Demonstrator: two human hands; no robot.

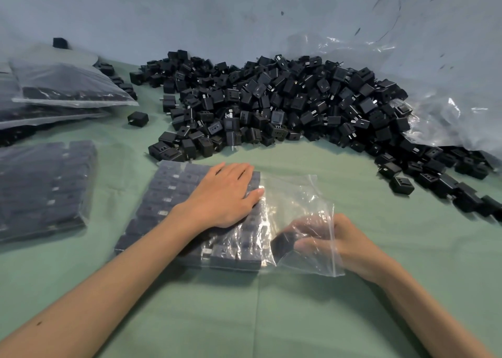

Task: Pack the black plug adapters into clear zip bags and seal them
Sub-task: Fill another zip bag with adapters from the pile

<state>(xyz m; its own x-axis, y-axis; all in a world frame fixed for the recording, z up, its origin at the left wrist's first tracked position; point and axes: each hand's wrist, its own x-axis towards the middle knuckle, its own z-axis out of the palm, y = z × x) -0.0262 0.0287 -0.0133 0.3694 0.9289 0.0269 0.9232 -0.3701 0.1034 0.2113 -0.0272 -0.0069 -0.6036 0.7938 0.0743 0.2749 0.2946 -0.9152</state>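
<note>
The left hand (pixel 225 194) lies flat with straight fingers, pressing on the rows of adapters (pixel 168 192) packed in the clear zip bag (pixel 297 194) on the green table (pixel 244 317). The right hand (pixel 326 243) is inside the bag's open end, its fingers curled around one black plug adapter (pixel 282 245). The loose pile of adapters (pixel 271 105) lies behind the bag.

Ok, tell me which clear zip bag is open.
The front clear zip bag: the right hand holds a black plug adapter inside it, the left hand presses it; the other bags lie untouched.
</note>
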